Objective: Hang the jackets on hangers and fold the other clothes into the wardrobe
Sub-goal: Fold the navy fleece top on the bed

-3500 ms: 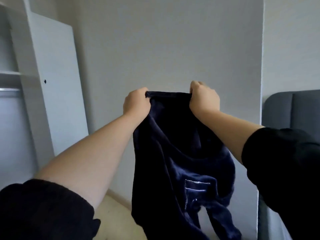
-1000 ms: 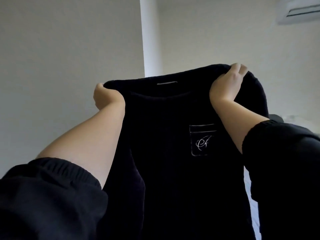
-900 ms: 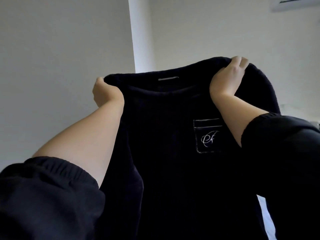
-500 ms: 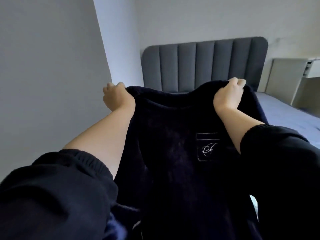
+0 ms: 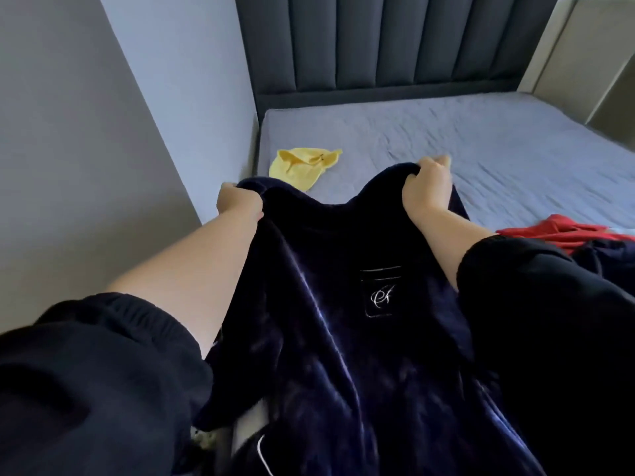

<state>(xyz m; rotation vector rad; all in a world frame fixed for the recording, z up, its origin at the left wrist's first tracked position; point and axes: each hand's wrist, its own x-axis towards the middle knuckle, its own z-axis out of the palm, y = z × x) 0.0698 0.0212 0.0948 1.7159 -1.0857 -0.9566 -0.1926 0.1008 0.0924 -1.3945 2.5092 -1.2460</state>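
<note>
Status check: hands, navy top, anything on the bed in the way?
Left hand and right hand both gripping navy top at shoulders, over the bed. Yellow garment just beyond; red garment at right.

- A white embroidered cursive monogram, not clearly readable, sits on the chest pocket [image 5: 380, 293] of the navy velvet top [image 5: 343, 338], below the right hand [image 5: 426, 187] gripping its shoulder.

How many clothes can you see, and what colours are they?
Navy blue: 1, the velvety top held up by the left hand and the right hand
Yellow: 1, the small garment lying on the bed
Red: 1, the garment at the right edge
Total: 3
</note>
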